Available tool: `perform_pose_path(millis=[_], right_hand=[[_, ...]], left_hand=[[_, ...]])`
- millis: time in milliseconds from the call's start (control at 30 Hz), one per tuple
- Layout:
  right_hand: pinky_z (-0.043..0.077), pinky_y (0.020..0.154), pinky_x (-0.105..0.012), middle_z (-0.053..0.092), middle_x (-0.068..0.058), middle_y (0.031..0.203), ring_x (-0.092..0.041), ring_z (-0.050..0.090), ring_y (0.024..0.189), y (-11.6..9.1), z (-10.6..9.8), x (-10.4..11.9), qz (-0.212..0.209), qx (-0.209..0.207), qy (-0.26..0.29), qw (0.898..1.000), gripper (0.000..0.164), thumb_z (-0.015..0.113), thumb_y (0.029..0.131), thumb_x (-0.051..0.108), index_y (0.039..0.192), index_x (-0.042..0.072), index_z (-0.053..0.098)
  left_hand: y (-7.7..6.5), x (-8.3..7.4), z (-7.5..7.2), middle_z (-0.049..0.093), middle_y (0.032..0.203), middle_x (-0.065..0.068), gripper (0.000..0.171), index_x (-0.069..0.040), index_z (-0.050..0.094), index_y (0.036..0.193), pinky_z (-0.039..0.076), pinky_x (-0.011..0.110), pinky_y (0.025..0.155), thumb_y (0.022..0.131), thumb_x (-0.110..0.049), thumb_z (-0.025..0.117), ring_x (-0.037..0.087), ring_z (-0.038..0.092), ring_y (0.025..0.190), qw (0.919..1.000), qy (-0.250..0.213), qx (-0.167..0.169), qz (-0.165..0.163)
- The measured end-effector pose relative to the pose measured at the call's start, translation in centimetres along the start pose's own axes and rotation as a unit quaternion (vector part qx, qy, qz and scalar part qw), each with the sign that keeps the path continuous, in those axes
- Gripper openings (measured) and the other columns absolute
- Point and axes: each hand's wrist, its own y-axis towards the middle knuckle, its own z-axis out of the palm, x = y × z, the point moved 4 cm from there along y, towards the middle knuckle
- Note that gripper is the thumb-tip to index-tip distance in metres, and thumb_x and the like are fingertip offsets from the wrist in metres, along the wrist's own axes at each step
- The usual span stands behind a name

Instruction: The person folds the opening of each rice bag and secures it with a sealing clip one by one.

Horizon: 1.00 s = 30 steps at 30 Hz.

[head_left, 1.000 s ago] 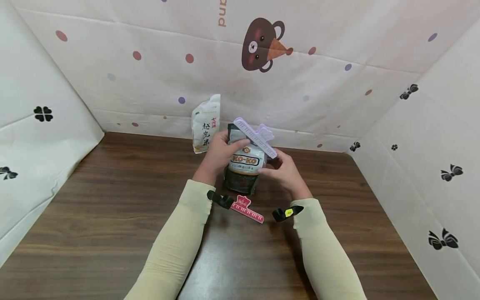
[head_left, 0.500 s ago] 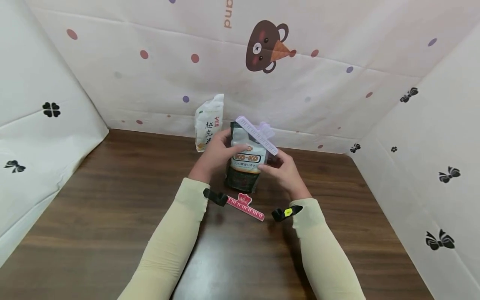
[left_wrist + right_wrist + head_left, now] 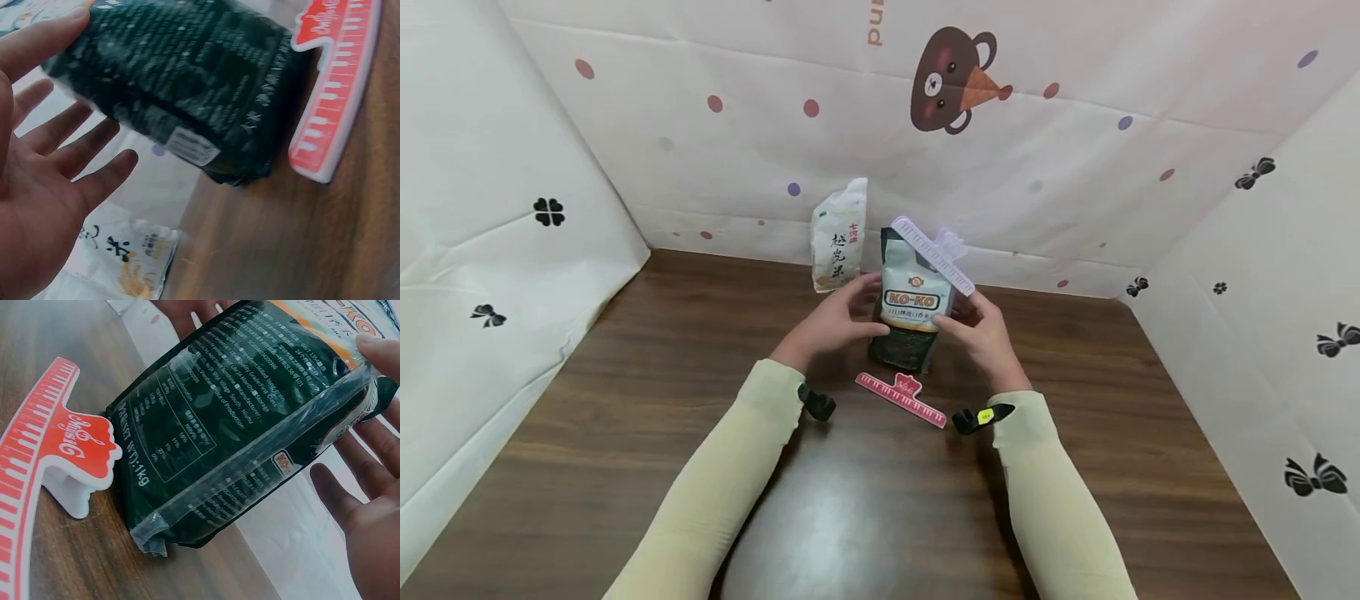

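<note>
A green and silver KO-KO bag of rice (image 3: 912, 279) stands upright on the table between both hands. Slanted across its top right corner is a lilac piano-key bag clip (image 3: 934, 254). My left hand (image 3: 829, 327) is at the bag's left side; in the left wrist view its fingers (image 3: 103, 178) are spread off the bag, with the thumb tip at its edge. My right hand (image 3: 988, 340) holds the right edge, thumb on the front and fingers partly hidden behind. In front lies a red piano-key bag clip (image 3: 901, 400), close to the bag's base in the right wrist view.
A white bag of rice (image 3: 839, 237) stands at the back left against the patterned backdrop (image 3: 730, 167). White side sheets (image 3: 1240, 333) border the brown wooden table (image 3: 1120, 400).
My left hand has loosened from the bag's front, its thumb sliding down and left to the edge. My right hand keeps its place on the bag. The head view has shifted slightly.
</note>
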Motion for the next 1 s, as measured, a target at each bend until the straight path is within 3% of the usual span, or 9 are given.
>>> perform_pose_path(millis=[133,333,533,633,800,1000], right_hand=[[0.048,0.097,-0.027,0.059,-0.014,0.132,-0.018,0.058,0.118,-0.1,-0.1,0.0,-0.005,0.008,0.009,1.000,0.059,0.075,0.085,0.019,0.139,0.015,0.050],[0.045,0.105,-0.041,0.056,-0.012,0.137,-0.023,0.054,0.125,-0.6,-0.2,-0.6,0.001,0.027,-0.006,1.000,0.065,0.077,0.084,0.022,0.142,0.018,0.046],[0.043,0.106,-0.047,0.053,-0.011,0.140,-0.029,0.052,0.128,-1.4,0.3,-1.1,0.034,0.057,-0.042,0.997,0.072,0.077,0.084,0.022,0.146,0.017,0.041],[0.043,0.106,-0.048,0.052,-0.012,0.141,-0.030,0.051,0.129,-1.9,0.4,-0.6,0.048,0.062,-0.051,0.996,0.070,0.075,0.085,0.021,0.146,0.016,0.041],[0.045,0.104,-0.047,0.053,-0.014,0.140,-0.031,0.052,0.129,-2.4,0.6,0.6,0.037,0.057,-0.056,0.996,0.064,0.072,0.088,0.017,0.145,0.013,0.043],[0.045,0.103,-0.050,0.054,-0.014,0.140,-0.033,0.051,0.128,-1.8,0.3,0.2,0.027,0.051,-0.054,0.997,0.060,0.071,0.089,0.017,0.143,0.014,0.047]], left_hand=[[0.3,-0.2,0.8,0.042,0.150,-0.001,0.082,-0.031,0.032,0.148,0.039,0.044,0.110,0.081,-0.036,0.078,0.024,0.043,0.138,1.0000,0.003,0.005,-0.005],[0.0,-0.8,1.3,0.045,0.148,0.000,0.078,-0.027,0.035,0.147,0.038,0.045,0.111,0.082,-0.033,0.078,0.024,0.042,0.139,0.9999,0.013,-0.002,-0.009],[0.0,-0.7,1.5,0.044,0.148,-0.001,0.080,-0.027,0.035,0.147,0.041,0.044,0.108,0.081,-0.030,0.079,0.024,0.041,0.139,0.9996,0.028,-0.008,-0.007],[0.0,-0.6,1.5,0.044,0.148,-0.001,0.079,-0.028,0.035,0.147,0.042,0.044,0.108,0.081,-0.028,0.079,0.025,0.042,0.139,0.9993,0.034,-0.012,-0.007],[0.2,-0.7,1.6,0.046,0.147,-0.001,0.076,-0.028,0.038,0.146,0.042,0.045,0.107,0.081,-0.029,0.079,0.026,0.043,0.138,0.9989,0.043,-0.021,0.000],[0.5,-1.1,1.5,0.047,0.146,-0.001,0.069,-0.027,0.042,0.144,0.041,0.045,0.109,0.084,-0.030,0.076,0.026,0.043,0.138,0.9985,0.046,-0.028,0.003]])
